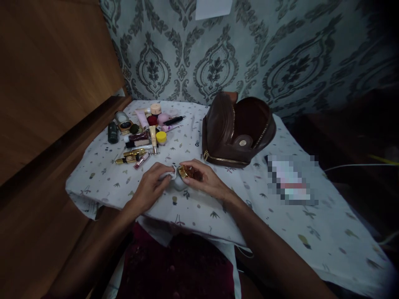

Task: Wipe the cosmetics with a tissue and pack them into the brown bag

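My right hand (pixel 204 177) is closed around a small amber bottle with a gold cap (pixel 183 172), tilted so the gold end faces left. My left hand (pixel 154 182) pinches a crumpled white wipe (pixel 168 175) close beside that gold end. Whether the wipe touches the bottle I cannot tell. Both hands are low over the front of the patterned tablecloth (pixel 199 209). Beyond my left hand lie a pink lip gloss tube (pixel 141 160) and a gold-capped tube (pixel 127 159).
Several cosmetics lie at the back left, among them a yellow-lidded jar (pixel 161 137), a beige tube (pixel 153 139) and a dark green bottle (pixel 112 132). An unzipped brown bag (pixel 221 137) stands at the back right. A blurred-out flat object (pixel 289 182) lies right. Wooden furniture (pixel 56 62) borders the left.
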Demonstrator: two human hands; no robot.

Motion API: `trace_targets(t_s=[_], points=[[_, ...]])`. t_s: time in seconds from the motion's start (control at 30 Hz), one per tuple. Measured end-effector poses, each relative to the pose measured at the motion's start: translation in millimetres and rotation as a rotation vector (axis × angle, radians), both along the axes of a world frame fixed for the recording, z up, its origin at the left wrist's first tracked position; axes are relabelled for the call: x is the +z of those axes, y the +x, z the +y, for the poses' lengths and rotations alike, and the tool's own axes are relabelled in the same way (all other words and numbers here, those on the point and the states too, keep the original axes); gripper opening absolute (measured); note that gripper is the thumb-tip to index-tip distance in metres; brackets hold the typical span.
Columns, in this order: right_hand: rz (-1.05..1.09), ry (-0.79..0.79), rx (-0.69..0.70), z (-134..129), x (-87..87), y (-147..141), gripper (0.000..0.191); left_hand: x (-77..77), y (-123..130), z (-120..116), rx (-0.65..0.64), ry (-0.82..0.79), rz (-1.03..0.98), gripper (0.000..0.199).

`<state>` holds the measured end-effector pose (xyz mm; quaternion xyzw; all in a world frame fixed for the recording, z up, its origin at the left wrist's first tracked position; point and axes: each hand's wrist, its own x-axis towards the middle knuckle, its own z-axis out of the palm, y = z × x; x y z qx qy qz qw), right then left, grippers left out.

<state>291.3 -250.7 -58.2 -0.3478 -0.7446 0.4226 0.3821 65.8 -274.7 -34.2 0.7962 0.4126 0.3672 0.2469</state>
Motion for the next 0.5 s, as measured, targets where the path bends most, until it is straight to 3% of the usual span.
trace_targets(t_s=[0.27,0.5], points=[[0.019,0.104,-0.017,3.4,-5.7,-0.6,0.049,8.3,14.3,-1.9,0.015,0.282,0.165,0.023],[0.005,0.125,0.021,3.8,-3.3,1.5,0.046,7.7,16.1,5.1,0.040,0.267,0.194,0.023]])
